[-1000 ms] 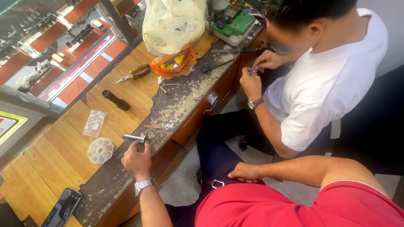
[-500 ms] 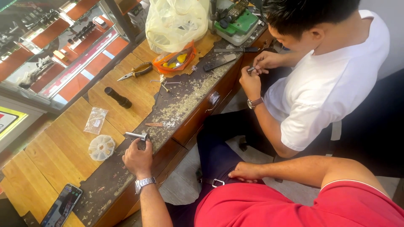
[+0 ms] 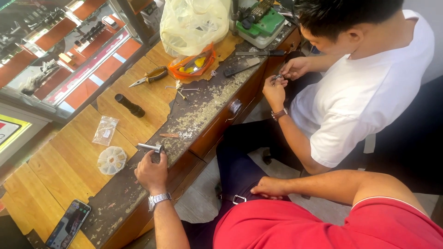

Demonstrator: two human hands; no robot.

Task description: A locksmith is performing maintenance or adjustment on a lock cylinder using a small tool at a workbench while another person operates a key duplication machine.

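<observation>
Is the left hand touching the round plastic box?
Apart. The head view shows bare wood between the left hand, which grips a small metal tool, and the round box.

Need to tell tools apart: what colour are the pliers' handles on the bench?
Orange and dark, seen in the head view: pliers.

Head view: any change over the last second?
Little. Left hand still grips the small metal tool at the bench edge, no clear shift. Right hand stays on the lap. Co-worker's hands keep working a small part. Pliers, phone unmoved.
</observation>
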